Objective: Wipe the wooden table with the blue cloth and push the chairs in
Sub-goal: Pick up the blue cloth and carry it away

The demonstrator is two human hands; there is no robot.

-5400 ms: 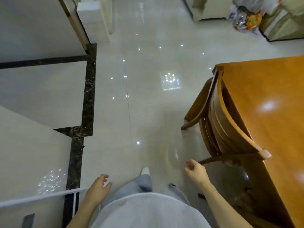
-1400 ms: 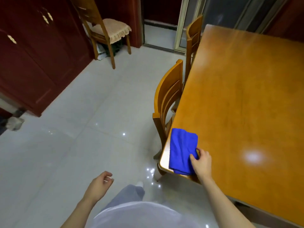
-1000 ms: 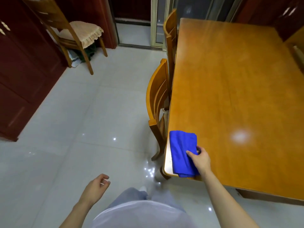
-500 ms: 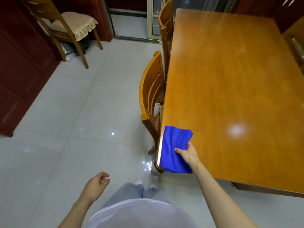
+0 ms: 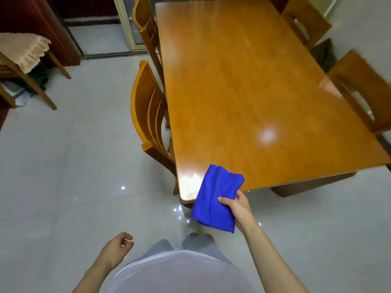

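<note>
Down at 6 o'clock, by the near corner of the surface (image 5: 243, 92), my right hand (image 5: 239, 210) has the cloth (image 5: 215, 199) pinched by its right edge, thumb on top. It's still folded and hangs half off the corner, its far end over the wood and the rest drooping toward the floor (image 5: 63, 166). Holding it by one edge like that makes sense for a pickup, but I'd guess I need my palm flat on it to actually wipe. My left hand (image 5: 116, 250) is at 7 o'clock, loosely curled, holding nothing, free for chairs I reckon. The near chair (image 5: 148, 115) at 11 sits snug to the edge, another (image 5: 146, 24) behind it. Two more (image 5: 359, 87) at 2 o'clock look angled. There's a pale patch (image 5: 188, 182) on the corner, maybe glare or dust, can't tell.
</note>
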